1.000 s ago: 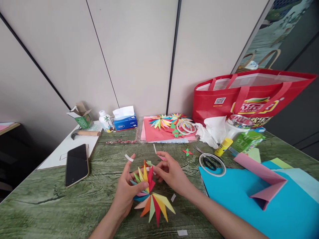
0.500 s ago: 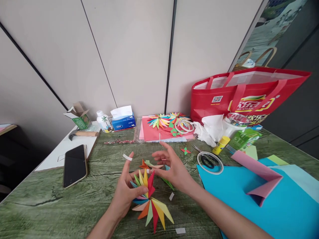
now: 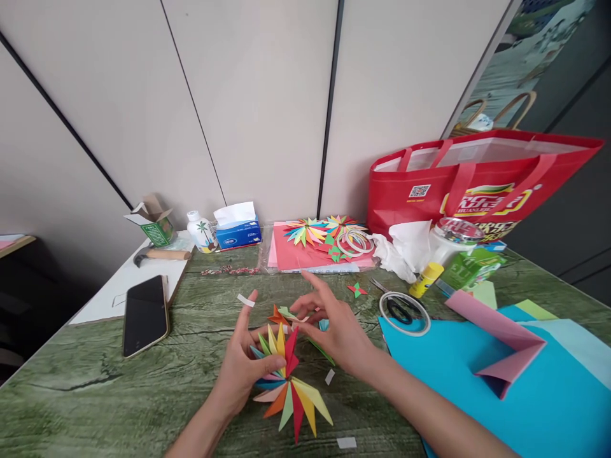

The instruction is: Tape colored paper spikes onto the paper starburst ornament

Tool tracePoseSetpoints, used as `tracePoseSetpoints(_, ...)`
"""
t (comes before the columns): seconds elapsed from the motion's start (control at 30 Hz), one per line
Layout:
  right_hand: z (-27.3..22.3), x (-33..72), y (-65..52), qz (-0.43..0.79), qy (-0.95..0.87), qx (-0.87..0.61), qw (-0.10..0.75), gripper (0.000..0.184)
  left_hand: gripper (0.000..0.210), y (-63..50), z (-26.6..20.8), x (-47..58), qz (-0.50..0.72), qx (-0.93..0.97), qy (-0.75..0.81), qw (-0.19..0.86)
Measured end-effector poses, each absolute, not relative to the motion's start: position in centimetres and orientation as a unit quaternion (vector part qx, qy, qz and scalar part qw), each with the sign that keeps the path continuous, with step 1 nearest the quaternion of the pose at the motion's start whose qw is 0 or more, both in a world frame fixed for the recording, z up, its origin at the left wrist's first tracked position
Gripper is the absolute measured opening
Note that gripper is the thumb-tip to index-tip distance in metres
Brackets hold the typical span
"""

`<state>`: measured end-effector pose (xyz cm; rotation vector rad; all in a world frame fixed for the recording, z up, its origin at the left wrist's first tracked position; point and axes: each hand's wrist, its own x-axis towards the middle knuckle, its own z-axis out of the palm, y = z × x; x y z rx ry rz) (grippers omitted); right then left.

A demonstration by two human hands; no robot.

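My left hand is closed on a multicoloured folded-paper star, its thumb pressing the points beside the centre. A small white strip sticks to that hand's raised index fingertip, and another small white piece shows on a finger behind the star. My right hand hovers just right of the star's upper points. Its index finger is stretched out, the others are bent, and its thumb tip is close to the red point. Loose folded-paper pieces lie behind both hands, partly covered by the right fingers.
White strips lie on the table near the star. Scissors, a tape roll, a glue stick and blue paper are at right. A phone and hammer are at left; a red bag stands behind.
My right fingers have bent slightly more and moved closer to the loose pieces. The white strip at the right index fingertip no longer shows. My left hand keeps its hold; the view has shifted slightly.
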<state>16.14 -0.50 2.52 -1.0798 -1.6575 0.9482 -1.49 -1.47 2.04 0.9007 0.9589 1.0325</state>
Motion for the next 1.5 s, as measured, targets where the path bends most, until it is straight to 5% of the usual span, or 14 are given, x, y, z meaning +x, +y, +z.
tracePoseSetpoints(0.33, 2.6, 16.2, -0.8, 0.353, -0.661, -0.453, 0.482, 0.066, 0.115, -1.0, 2.0, -1.6, 0.492, 0.375, 0.461, 0.636)
tracePoseSetpoints(0.6, 3.8, 16.4, -0.5, 0.634, -0.463, -0.409, 0.465, 0.076, 0.102, -0.7, 1.8, -1.8, 0.495, 0.375, 0.517, 0.59)
tracePoseSetpoints(1.5, 1.9, 14.7, -0.6, 0.731, -0.248, -0.436, 0.464, 0.095, 0.102, -1.1, 1.5, -1.3, 0.487, 0.395, 0.512, 0.587)
